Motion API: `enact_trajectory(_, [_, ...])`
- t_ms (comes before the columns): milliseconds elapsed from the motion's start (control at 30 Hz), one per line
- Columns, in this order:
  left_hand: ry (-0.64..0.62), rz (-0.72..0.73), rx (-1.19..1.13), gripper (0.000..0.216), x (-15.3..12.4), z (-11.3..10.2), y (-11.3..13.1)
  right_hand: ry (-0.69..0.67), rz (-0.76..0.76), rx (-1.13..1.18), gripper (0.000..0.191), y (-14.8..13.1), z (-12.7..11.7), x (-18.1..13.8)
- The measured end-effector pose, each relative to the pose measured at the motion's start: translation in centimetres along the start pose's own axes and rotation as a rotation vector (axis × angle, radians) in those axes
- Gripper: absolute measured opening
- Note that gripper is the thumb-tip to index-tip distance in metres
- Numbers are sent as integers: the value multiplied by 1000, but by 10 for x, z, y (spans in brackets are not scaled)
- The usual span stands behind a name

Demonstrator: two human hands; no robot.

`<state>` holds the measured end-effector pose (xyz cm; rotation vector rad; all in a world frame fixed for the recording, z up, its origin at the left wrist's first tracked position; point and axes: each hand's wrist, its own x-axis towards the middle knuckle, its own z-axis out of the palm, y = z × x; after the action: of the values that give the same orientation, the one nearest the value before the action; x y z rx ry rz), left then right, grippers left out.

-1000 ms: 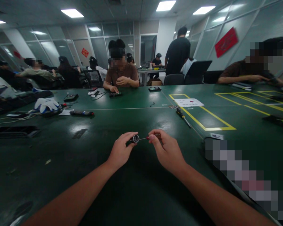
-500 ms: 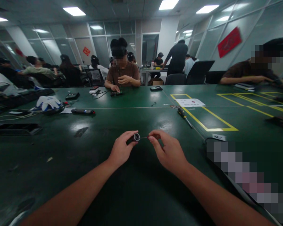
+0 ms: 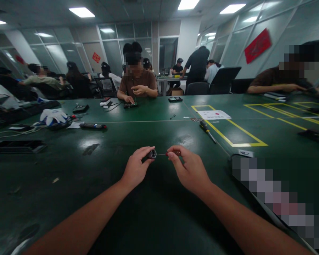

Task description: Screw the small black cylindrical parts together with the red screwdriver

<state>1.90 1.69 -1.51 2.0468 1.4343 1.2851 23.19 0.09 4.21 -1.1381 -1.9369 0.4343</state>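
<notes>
My left hand (image 3: 135,165) is closed around a short dark cylinder (image 3: 152,154), whose round, silvery-rimmed end faces me and to the right. Most of its body is hidden by the fingers. Opposite it, my right hand (image 3: 191,170) pinches the red handle of a small thin-shafted screwdriver (image 3: 162,154). The shaft points left, towards the cylinder's rim; whether its tip touches cannot be made out. Both hands are over the near part of the green table (image 3: 117,202).
A yellow-and-black screwdriver (image 3: 207,131) lies ahead to the right, by a yellow taped outline (image 3: 250,145) and a paper sheet (image 3: 214,114). At left are white gloves (image 3: 53,116), a dark pen-like tool (image 3: 93,126) and cables. A person (image 3: 136,85) works across the table.
The whole scene has shifted slightly left and up with the head. Both hands keep nearly the same pose, with the same things in them.
</notes>
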Motion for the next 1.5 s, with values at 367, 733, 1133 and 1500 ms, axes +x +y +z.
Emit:
enact_trajectory(367, [-5,-38,-27,44,0,0,4,93,110,174,24,7,4,2])
enact_trajectory(733, [-15,-26,-31,44,1,-2,4,2,88,328,34,4,7,-3])
enact_trajectory(1133, [-8,-14,-38,47,0,-2,3,242,491,930,28,31,24,11])
enact_trajectory(1500, [23,-64,-39,47,4,-6,6,260,511,1098,27,40,23,16])
